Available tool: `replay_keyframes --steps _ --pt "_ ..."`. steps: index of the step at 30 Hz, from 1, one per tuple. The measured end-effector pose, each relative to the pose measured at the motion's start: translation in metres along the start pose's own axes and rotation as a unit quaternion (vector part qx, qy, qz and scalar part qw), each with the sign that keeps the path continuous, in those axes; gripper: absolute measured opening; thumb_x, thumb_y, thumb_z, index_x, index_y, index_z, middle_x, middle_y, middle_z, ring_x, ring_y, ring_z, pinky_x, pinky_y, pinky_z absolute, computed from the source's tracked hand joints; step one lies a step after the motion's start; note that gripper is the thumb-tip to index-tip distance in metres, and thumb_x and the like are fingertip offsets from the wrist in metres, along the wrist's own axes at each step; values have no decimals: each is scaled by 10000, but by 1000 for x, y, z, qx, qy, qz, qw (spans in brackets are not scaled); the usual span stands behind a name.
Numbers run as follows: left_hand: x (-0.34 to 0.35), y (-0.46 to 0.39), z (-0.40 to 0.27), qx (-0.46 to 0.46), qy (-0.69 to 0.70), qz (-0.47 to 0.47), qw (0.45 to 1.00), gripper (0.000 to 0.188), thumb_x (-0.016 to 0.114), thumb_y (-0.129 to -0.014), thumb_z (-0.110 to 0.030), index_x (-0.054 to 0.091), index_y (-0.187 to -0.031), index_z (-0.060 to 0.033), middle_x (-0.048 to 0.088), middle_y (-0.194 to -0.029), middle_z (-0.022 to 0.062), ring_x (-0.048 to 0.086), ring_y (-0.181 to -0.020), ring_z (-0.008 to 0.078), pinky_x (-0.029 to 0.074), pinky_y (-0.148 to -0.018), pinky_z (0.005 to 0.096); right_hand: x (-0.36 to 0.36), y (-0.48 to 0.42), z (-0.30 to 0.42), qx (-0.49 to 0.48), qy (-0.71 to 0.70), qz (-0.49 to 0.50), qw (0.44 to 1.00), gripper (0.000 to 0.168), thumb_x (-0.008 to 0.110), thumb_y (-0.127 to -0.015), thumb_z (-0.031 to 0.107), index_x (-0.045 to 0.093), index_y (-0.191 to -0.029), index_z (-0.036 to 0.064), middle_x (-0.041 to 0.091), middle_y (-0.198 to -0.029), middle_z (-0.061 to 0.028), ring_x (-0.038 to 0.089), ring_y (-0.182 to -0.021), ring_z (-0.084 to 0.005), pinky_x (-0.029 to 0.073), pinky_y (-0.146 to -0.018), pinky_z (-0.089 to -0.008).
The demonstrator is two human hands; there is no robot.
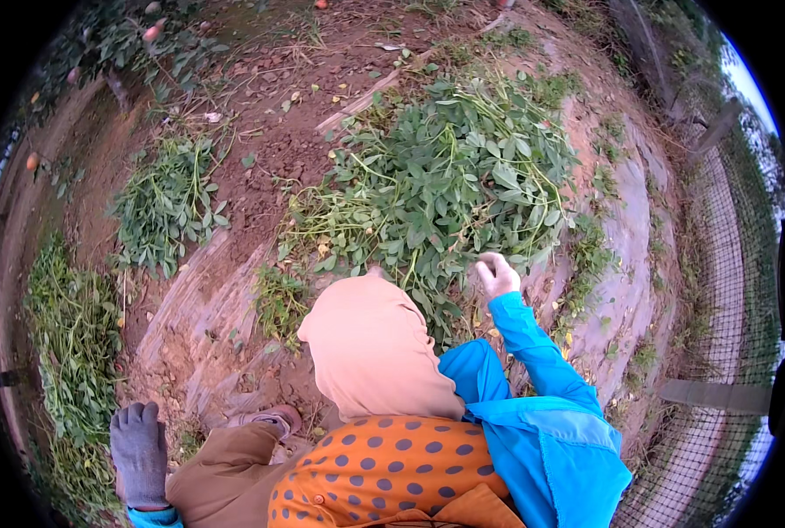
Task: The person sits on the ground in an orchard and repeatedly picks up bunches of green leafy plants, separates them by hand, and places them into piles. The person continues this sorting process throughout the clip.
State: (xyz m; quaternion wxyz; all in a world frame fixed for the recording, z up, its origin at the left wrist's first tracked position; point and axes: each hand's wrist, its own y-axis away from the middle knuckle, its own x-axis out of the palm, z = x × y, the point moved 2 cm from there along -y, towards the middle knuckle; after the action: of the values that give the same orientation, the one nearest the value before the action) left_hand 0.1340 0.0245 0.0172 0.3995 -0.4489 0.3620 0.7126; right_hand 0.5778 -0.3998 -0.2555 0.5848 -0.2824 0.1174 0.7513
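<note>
My left hand (139, 455) wears a grey knitted glove at the lower left, beside a brown-trousered knee; its palm side is hidden. Bare, my right hand (496, 274) has its fingers curled at the lower edge of a large heap of green leafy plants (445, 178), which look like peanut plants. Whether a stem lies between those fingers is not clear. A rounded peach-coloured cloth (372, 350) bulges between the hands and hides part of the heap's near edge. Near me are an orange polka-dot garment (379, 459) and a blue sleeve (537, 336).
A smaller plant bundle (168, 198) lies left of the heap, and a long row of cut plants (75, 343) runs along the far left. Plastic film (620, 244) covers soil on the right, near a mesh fence (715, 290). A tree (118, 86) with reddish fruit stands upper left.
</note>
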Motion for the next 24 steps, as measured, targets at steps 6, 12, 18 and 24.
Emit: replay_keyframes --steps 6,12,18,24 --pt "42 8 33 -85 214 116 966 130 642 -795 -129 650 -917 -85 626 -900 172 613 -851 372 500 -703 448 -49 -125 23 -135 254 -205 935 637 791 -739 273 523 -1296 117 559 -1212 -183 541 -1110 -358 454 -932 -435" --pt "60 -3 33 -137 218 103 961 178 708 -728 -184 677 -897 -136 654 -871 98 635 -855 323 511 -727 411 -83 -255 -31 31 322 -184 928 871 777 -696 519 459 -1386 92 478 -1372 -218 460 -1274 -355 398 -1054 -416" --pt "83 -9 49 -173 190 187 948 199 732 -697 -277 728 -853 -154 690 -864 92 655 -853 305 526 -742 407 -74 -325 -83 195 252 -89 944 1136 826 -558 619 390 -1417 16 359 -1466 -250 413 -1331 -353 359 -1101 -393" --pt "101 -18 59 -153 198 208 946 227 714 -727 -326 733 -870 -151 702 -878 92 665 -845 307 533 -749 413 -40 -325 -104 302 130 -27 944 1240 845 -550 608 280 -1469 -5 480 -1392 -234 474 -1293 -331 375 -1080 -392"
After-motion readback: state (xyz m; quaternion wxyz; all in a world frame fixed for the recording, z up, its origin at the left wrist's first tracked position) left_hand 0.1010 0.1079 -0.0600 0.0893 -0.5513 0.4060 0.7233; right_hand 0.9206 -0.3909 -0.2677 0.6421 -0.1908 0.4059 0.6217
